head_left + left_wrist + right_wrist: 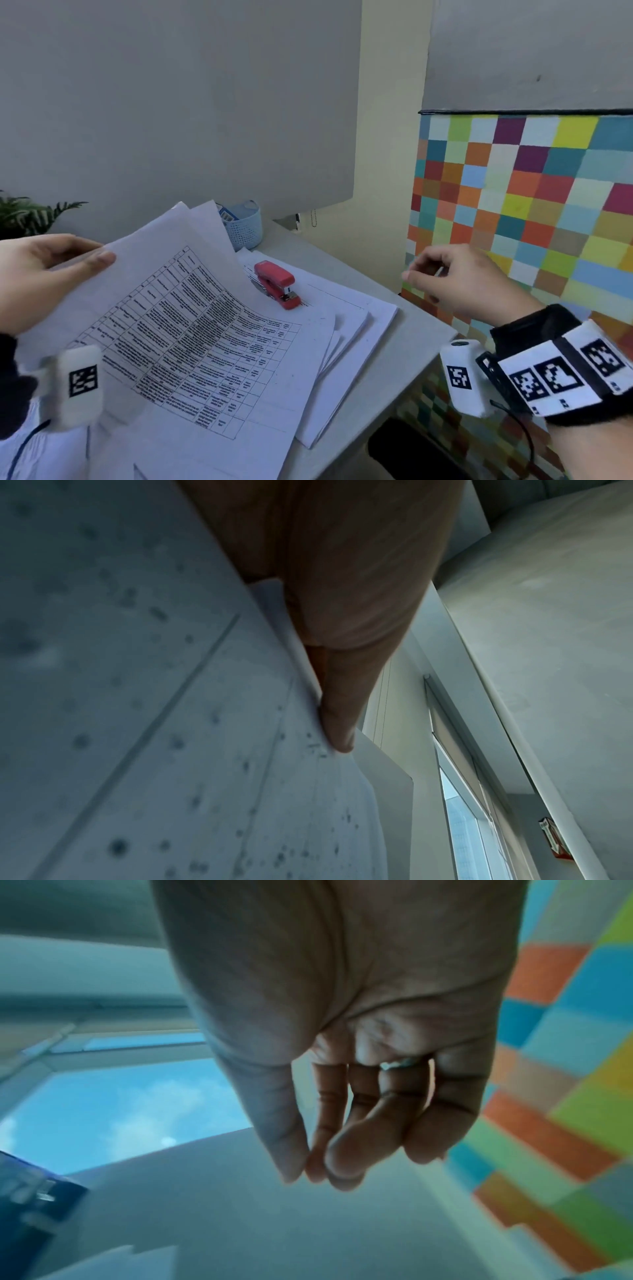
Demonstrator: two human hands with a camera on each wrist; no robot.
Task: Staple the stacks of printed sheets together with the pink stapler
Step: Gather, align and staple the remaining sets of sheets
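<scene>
Left grip: left hand (41, 270) pinches the upper left corner of the printed sheets (191, 329), thumb (97, 257) on top of the page; in the left wrist view one finger (337, 723) lies along the paper edge (205, 723).
Held sheets: several pages with a printed table, raised at the grip and curving down away from it until the far edge lies on the stack of loose paper (346, 346).
Beyond the held sheets: pink stapler (275, 283) sits on the paper stack just past the sheets' far edge, apart from both hands, nothing touching it.
Right grip: right hand (469, 284) hovers in the air well to the right of the stapler, holding nothing; in the right wrist view the fingers (342, 1153) hang loosely curled with the thumb tip close to them, and a ring (394, 1064) shows on one finger.
Worktop: grey worktop (394, 363) carries the paper stack.
Behind the sheets: light blue perforated cup (246, 226) stands at the back of the worktop.
Further out: green plant (30, 212) beyond the left hand; wall of coloured squares (520, 205) behind the right hand.
Wrists: white tagged camera units (464, 377) are worn on both wrists.
</scene>
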